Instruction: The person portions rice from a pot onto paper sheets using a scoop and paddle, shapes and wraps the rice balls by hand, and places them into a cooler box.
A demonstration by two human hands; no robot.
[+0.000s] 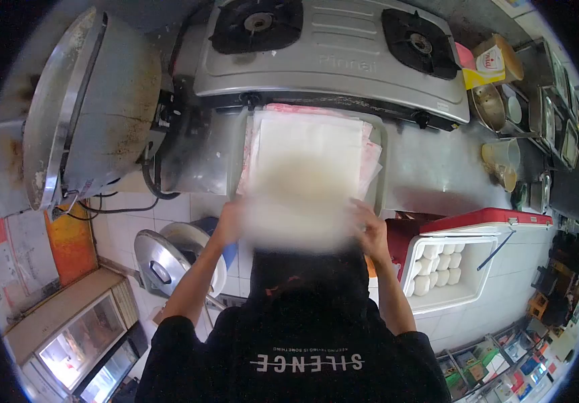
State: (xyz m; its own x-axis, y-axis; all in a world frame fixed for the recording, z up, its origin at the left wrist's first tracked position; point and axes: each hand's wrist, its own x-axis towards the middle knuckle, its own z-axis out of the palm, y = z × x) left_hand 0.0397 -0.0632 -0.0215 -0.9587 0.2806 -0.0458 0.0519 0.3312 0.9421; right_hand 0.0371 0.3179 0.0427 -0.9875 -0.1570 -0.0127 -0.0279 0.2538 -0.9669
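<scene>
A pale white sheet (299,218), smeared by motion, is stretched between my hands in front of my body. My left hand (231,220) grips its left edge; the fingers are partly hidden by the blur. At the opposite edge, my right hand (370,228) is closed with bent fingers on the sheet. Just beyond lies a stack of white paper (313,138) over pink-patterned sheets (370,161), in a shallow pale tray (381,191). Whether the held sheet is paper or something softer cannot be made out.
A two-burner gas stove (343,50) stands behind the tray. At left is a large metal pot (111,101); below it, a round metal lid (158,265). On the right, a red and white cooler box (481,269) holds several white rounded pieces. A plastic jug (501,158) stands farther right.
</scene>
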